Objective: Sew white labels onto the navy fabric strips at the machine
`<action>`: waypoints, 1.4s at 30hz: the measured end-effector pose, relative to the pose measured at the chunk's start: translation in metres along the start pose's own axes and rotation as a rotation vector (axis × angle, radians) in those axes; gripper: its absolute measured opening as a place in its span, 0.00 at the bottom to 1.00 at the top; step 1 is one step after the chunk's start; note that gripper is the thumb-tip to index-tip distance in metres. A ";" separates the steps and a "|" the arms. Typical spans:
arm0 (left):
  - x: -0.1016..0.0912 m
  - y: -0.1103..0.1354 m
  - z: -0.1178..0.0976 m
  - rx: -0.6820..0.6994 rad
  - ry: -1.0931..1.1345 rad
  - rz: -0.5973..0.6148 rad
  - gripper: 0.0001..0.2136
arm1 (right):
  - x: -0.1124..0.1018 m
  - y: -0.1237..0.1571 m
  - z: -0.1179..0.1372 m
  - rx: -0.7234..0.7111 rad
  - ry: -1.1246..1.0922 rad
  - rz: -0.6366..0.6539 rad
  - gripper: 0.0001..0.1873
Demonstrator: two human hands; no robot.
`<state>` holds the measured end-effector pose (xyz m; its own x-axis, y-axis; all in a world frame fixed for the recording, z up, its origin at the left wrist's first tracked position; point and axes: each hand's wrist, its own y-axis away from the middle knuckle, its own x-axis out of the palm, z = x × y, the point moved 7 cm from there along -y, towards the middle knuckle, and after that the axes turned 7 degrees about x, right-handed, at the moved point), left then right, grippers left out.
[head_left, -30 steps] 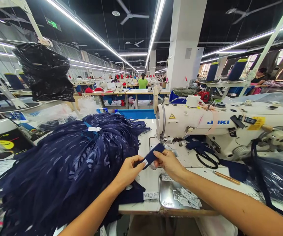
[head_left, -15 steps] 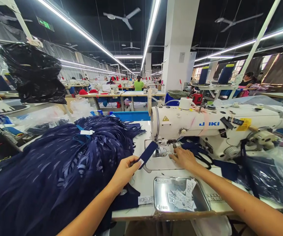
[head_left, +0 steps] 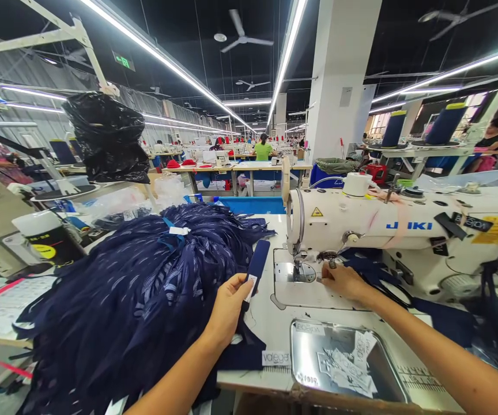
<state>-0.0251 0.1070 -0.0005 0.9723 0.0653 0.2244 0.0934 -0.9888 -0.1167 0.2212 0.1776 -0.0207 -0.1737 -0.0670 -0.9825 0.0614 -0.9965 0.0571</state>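
Note:
My left hand [head_left: 228,305] pinches a narrow navy fabric strip [head_left: 257,260] with a small white label at its lower end, holding it upright beside the big heap of navy pieces [head_left: 136,294]. My right hand [head_left: 343,279] rests on the white bed of the sewing machine [head_left: 396,227], fingers curled close to the needle plate [head_left: 296,272] and presser foot; whether they grip anything is hidden. A metal tray [head_left: 305,346] with several white labels lies on the table in front of me.
Black scissors and dark cloth lie under the machine arm to the right. A black plastic bag [head_left: 108,138] hangs at upper left. Thread cones [head_left: 445,122] stand on a rack behind. Other workers sit at distant tables; a white pillar [head_left: 344,80] rises beyond.
My right hand let go of the strip and moved to the needle area. My left hand turned the strip upright. The view shifted slightly left.

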 end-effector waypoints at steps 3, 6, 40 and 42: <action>0.000 0.000 0.000 0.006 -0.002 -0.004 0.09 | 0.004 -0.004 -0.005 -0.003 -0.057 0.024 0.03; 0.000 0.001 0.000 0.002 0.011 -0.007 0.09 | 0.008 -0.006 -0.009 -0.009 -0.108 0.035 0.01; 0.062 -0.003 0.022 0.953 -1.392 0.960 0.12 | 0.001 0.035 0.061 -0.348 -0.636 -0.024 0.07; 0.059 -0.003 0.024 0.952 -1.418 0.929 0.13 | 0.001 0.029 0.058 -0.255 -0.691 -0.071 0.09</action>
<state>0.0372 0.1171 -0.0098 0.1733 0.1735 -0.9695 -0.8771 -0.4205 -0.2320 0.1655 0.1452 -0.0099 -0.7596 -0.1031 -0.6421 0.2386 -0.9627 -0.1277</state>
